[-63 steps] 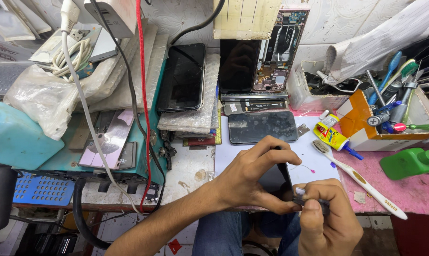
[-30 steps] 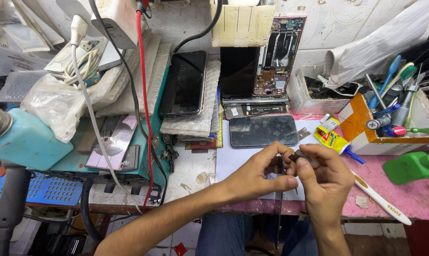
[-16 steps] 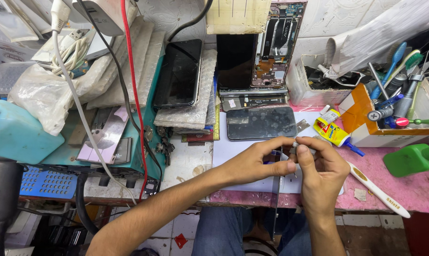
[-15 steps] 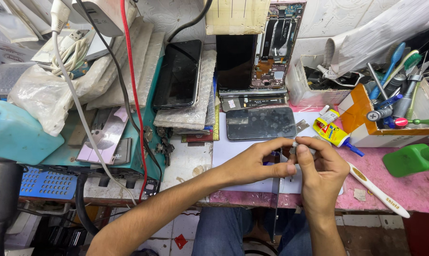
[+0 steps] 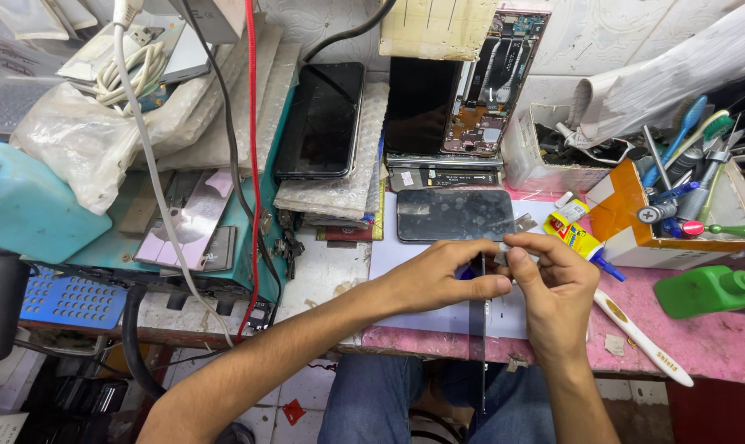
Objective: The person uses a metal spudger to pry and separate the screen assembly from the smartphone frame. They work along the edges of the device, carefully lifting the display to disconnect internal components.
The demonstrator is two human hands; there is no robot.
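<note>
Dark glass panel (image 5: pixel 480 345) held edge-on over the pink bench (image 5: pixel 718 329), hanging down past its front edge. Left hand (image 5: pixel 438 279) pinches its top; right hand (image 5: pixel 553 284) closes thumb and forefinger on a small strip there. Phone (image 5: pixel 454 215) lies just behind. Judged best: pull slowly, panel kept steady.

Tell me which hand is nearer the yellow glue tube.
Right. The right hand sits just below-left of the yellow glue tube, almost reaching it; the left hand is farther left, beyond the thin dark panel both hands hold.
</note>
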